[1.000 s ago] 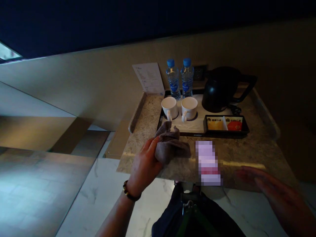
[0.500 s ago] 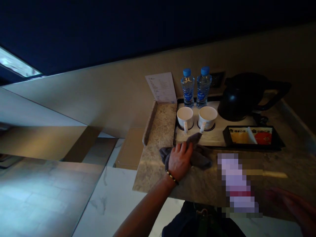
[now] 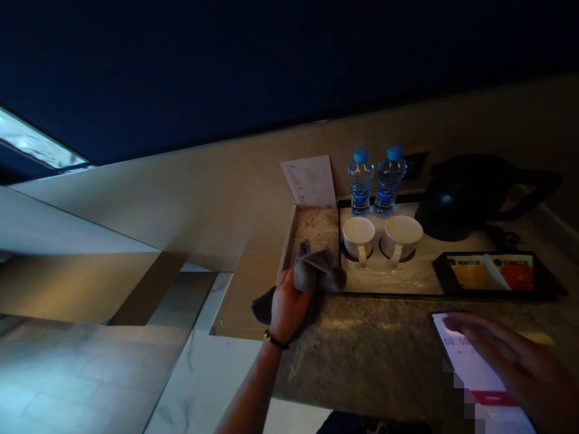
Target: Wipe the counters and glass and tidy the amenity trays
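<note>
Gray cloth point(image 3: 316, 271), bunched, is now at the L end of the counter point(image 3: 362, 355), btwn its raised edge point(image 3: 288, 241) and the tray point(image 3: 393, 281). Half a sec ago it was in front of the cups along the tray's near side, so work has shifted to this narrow side strip. (Clock = from the cloth, 12 toward the wall.) L hand point(image 3: 288, 308), at 7, is closed on the cloth, fingertips partly hidden in folds. A fold at 8 pokes past the counter's L edge in view; the 3 o'clock end overlaps the tray's near L corner, can't tell if touching.

R hand point(image 3: 515, 355), at 4, changed too: was beside the phone point(image 3: 461, 355), now over its screen, fingers out, gripping nothing AFAICT. Too blurred to tell contact vs hover. Tray layout looks same.

Around: white cups point(image 3: 359, 230) on the tray approx 2 to 3, handles facing 6; water bottles point(image 3: 360, 196) behind them, 1 to 2; black kettle point(image 3: 461, 202) farther out at 2; black box point(image 3: 441, 271) w/ tea packets point(image 3: 468, 274) at 3, tray's near R corner.

In the way: raised edge at 11 and tray at 3 squeeze the strip; printed card point(image 3: 310, 181) at 12 stands at its back end. Phone + R hand take up the front at 4.
</note>
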A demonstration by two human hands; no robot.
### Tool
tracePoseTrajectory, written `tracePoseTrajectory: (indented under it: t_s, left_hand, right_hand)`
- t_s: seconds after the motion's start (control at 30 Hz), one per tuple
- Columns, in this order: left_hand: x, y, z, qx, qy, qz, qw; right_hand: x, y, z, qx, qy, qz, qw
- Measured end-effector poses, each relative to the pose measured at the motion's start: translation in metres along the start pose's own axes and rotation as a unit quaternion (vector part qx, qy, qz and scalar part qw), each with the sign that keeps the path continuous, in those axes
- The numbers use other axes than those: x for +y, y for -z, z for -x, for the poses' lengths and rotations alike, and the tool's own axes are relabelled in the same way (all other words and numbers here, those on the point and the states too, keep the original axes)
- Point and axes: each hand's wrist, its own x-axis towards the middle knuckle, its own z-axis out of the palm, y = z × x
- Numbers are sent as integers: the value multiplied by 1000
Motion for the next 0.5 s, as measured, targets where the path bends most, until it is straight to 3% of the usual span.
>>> tracePoseTrajectory:
  t_s: [0.07, 0.13, 0.2, 0.33, 0.4, 0.5]
  left_hand:
    - [15, -24, -24, -51, 21, -19, 998]
    - [22, -41, -51, -78, 60, -41, 994]
    - [21, -45, -81, -78, 89, -31, 992]
    - [20, -31, -135, -58, 97, -25, 993]
    - [30, -30, -157, -57, 82, -62, 993]
    - [50, -43, -179, -57, 50, -136, 988]
  right_hand:
    - [-37, -21, -27, -43, 91, 14, 995]
    - [-56, -46, -53, -92, 147, 55, 983]
    - [-59, -67, -75, -129, 170, 107, 971]
    - [-55, -88, -98, -153, 173, 179, 956]
    - [-57, -91, -100, -150, 170, 194, 954]
    - [-62, -95, -99, -134, 168, 203, 955]
